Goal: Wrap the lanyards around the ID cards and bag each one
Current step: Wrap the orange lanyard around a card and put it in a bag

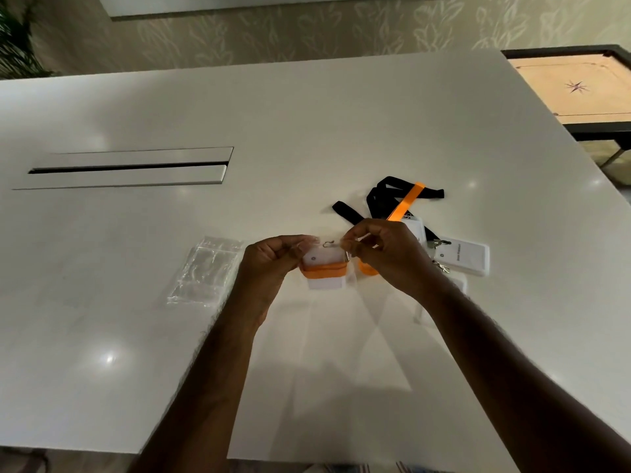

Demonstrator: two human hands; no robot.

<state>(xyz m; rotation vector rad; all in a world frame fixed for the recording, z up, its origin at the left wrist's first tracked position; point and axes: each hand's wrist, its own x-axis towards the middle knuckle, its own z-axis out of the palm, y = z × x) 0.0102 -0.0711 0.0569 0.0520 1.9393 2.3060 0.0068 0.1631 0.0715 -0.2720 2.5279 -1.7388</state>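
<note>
- While both hands work above a white table (341, 131), the left hand (269, 264) curls its fingers round the left edge of a white ID card (322, 259), which is held off the tabletop near the middle of the view.
- An orange lanyard (324, 272) is wound in a band across the lower part of that card, its metal hook (329, 244) showing just above the card's top edge.
- The right hand (386, 254) is closed in a pinch at the card's upper right corner, next to the hook; exactly what the fingertips grasp cannot be told, and a clear film seems to sit around the card.
- A loop of orange strap (368, 269) shows under the right hand.
- A stack of clear plastic bags (205, 268) lies flat on the table just left of the left hand.
- Behind and to the right of the hands lies a heap of black lanyards (382, 194) crossed by another orange strap (406, 201), with a second white ID card (464, 256) resting flat on the table beside it.
- A long recessed slot (129, 168) runs across the tabletop at far left, well apart from the work.
- A carrom board (573, 87) stands beyond the table's far right corner.
</note>
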